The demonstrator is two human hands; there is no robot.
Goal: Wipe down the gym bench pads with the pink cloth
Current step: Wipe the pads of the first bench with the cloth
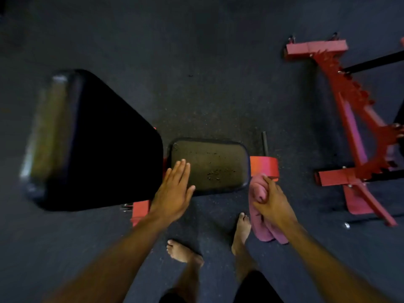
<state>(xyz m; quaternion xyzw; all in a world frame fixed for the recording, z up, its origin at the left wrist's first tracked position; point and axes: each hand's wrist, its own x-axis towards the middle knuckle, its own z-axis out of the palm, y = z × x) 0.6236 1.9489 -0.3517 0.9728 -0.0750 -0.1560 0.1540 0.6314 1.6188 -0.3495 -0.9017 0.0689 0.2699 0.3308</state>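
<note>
Left hand [175, 189] flat, fingers straight, on the crumb-speckled seat pad [209, 165]; right hand [271, 200] grips the pink cloth [260, 215] beside it; wiping looks about to start, cloth onto pad next.

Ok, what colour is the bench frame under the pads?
Red, seen in the head view: the bench frame sticks out beside the seat pad.

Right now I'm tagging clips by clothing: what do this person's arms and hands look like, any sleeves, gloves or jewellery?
Both forearms are bare as far as the frame shows, with no sleeves in view. The left hand and right hand wear no gloves. No watch, bracelet or ring is visible, though the picture is dim and slightly blurred. The feet are bare too, and dark shorts show at the bottom edge.
</note>
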